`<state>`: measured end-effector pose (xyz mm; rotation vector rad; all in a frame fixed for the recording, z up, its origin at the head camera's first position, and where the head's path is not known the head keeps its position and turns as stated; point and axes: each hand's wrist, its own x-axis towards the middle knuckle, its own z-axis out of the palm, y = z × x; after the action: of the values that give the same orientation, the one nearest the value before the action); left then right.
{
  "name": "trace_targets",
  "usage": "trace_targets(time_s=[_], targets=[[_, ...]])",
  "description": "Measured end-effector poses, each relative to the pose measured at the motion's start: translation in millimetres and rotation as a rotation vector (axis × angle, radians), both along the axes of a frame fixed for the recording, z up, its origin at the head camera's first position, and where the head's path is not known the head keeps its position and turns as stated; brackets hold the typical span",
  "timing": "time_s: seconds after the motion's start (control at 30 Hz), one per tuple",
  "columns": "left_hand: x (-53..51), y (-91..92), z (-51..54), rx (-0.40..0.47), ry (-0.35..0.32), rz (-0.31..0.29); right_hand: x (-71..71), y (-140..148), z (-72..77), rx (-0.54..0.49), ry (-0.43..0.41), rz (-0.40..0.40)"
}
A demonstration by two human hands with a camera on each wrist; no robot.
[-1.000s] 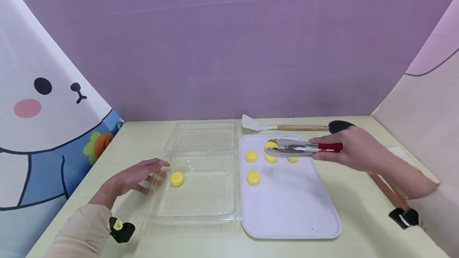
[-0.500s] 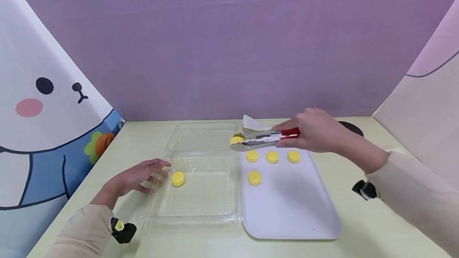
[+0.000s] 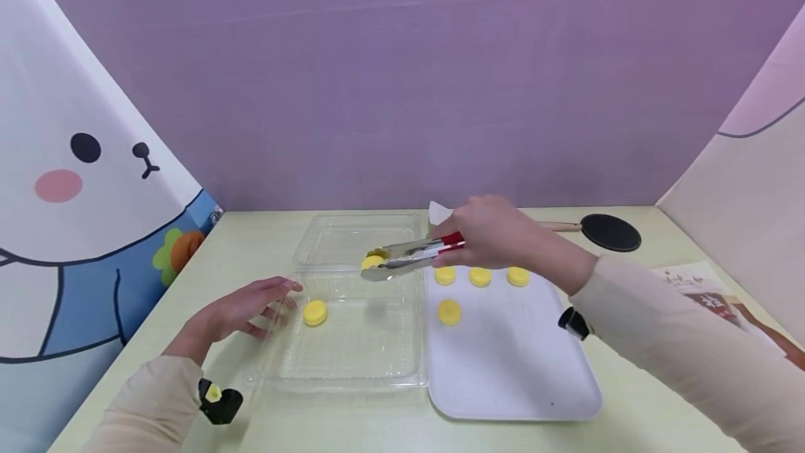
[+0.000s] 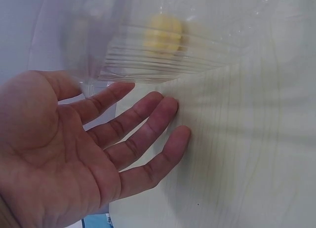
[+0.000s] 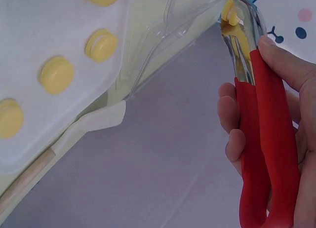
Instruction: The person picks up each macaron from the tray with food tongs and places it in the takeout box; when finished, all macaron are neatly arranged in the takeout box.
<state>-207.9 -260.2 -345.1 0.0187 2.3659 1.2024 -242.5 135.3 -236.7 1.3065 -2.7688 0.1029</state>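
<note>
My right hand (image 3: 493, 233) grips metal tongs (image 3: 409, 255) by their red handles (image 5: 269, 139). Pinched in the tips is a yellow round piece (image 3: 372, 262), above the clear plastic box (image 3: 352, 377) near its hinge. Another yellow piece (image 3: 315, 312) lies inside the box at the left. My left hand (image 3: 242, 310) is at the box's left edge, its fingers spread and loosely bent; in the left wrist view the hand (image 4: 94, 144) has its thumb and forefinger by the clear wall. Several yellow pieces (image 3: 449, 312) lie on the white tray (image 3: 516, 397).
Behind the tray lie a white spatula (image 3: 438, 213), partly hidden by my right hand, and a small black pan (image 3: 611, 232). A printed packet (image 3: 707, 296) is at the right, partly under my sleeve. The box's clear lid (image 3: 352, 236) lies folded back.
My right hand has carried the tongs and a yellow piece leftward from the tray's far end to above the clear box. The left hand has stayed in place.
</note>
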Motion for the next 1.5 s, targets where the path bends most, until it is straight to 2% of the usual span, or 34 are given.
trace_targets(time_s=[0.23,0.43,0.87,1.27,1.5], targets=[[-0.3,1.5,0.8,-0.010,-0.003,0.007,0.4,-19.7,-6.9,0.027,0.007,0.053],[-0.7,2.0,1.7,-0.015,-0.008,0.007,0.0,-35.6,-12.3,0.081,0.020,0.065],[0.0,2.9,2.4,-0.022,-0.008,0.008,3.7,-62.4,-28.7,0.132,-0.064,0.019],[-1.5,1.5,0.8,-0.017,-0.010,0.005,4.9,-69.7,-44.2,0.148,-0.033,0.001],[-1.2,1.0,1.2,-0.009,-0.010,0.005,4.0,-70.0,-50.0,0.134,-0.045,-0.004]])
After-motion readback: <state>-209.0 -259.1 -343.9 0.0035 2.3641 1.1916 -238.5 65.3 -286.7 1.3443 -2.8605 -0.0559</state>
